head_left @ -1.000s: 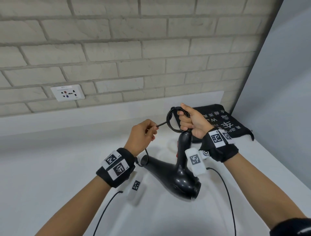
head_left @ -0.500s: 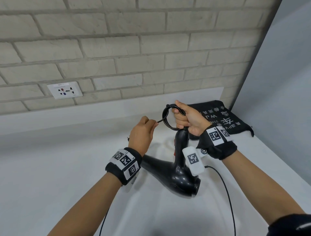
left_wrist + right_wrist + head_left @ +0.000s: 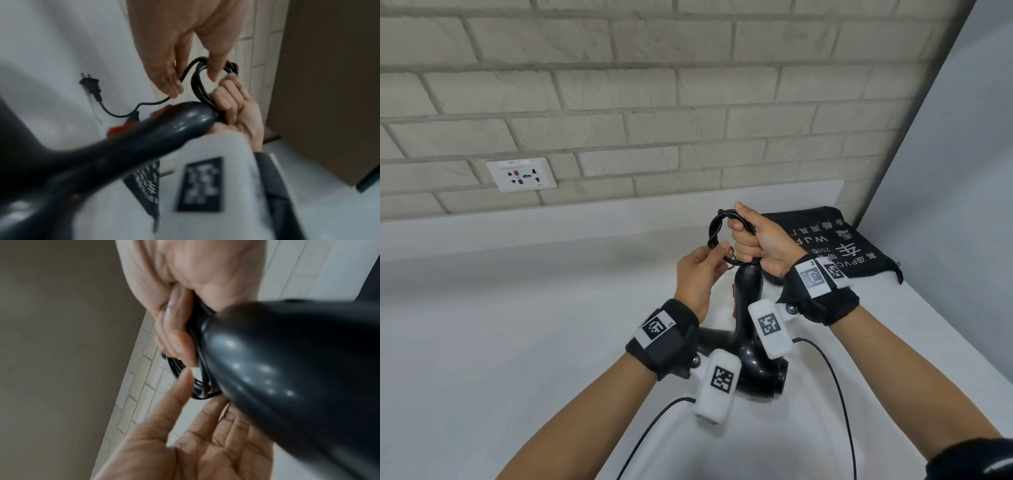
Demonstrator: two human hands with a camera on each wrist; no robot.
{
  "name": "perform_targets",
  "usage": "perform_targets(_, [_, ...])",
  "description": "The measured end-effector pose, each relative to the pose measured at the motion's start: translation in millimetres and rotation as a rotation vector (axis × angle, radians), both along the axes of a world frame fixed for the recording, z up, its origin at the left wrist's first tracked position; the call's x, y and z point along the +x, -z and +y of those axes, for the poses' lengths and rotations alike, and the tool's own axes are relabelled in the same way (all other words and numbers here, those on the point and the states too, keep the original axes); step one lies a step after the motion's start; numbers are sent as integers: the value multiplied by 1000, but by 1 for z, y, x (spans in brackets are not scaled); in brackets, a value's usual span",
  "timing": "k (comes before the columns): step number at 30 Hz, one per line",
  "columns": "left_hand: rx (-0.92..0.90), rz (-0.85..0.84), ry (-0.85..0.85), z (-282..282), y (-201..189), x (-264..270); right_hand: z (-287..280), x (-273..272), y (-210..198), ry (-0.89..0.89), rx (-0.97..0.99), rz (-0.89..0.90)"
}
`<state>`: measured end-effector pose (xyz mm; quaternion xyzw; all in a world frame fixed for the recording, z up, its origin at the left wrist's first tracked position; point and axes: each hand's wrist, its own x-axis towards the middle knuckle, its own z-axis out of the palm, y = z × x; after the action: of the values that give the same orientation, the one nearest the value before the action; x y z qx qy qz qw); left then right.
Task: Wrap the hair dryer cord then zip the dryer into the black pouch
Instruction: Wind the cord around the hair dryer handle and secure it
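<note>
Pouch lies flat on counter.

A wall of pale, whitewashed brick with grey mortar lines fills the upper part of the head view. A white socket plate is set into it at the left, just above a low white upstand that runs across the frame. Below that spreads a smooth white countertop, evenly and softly lit. A plain light grey side wall closes the right edge, meeting the brick in a slanted corner.
</note>
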<state>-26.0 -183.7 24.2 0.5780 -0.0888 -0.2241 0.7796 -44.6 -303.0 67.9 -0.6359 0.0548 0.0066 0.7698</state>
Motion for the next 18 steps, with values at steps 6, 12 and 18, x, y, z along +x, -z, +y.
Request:
perform_targets(6, [-114, 161, 12, -1, -9, -1, 1, 3, 2, 83, -17, -20])
perform_targets(12, [-133, 179, 2, 5, -10, -1, 1, 2, 9, 274, -130, -94])
perform_targets(18, [-200, 245, 27, 7, -16, 1, 6, 6, 17, 437, -250, -191])
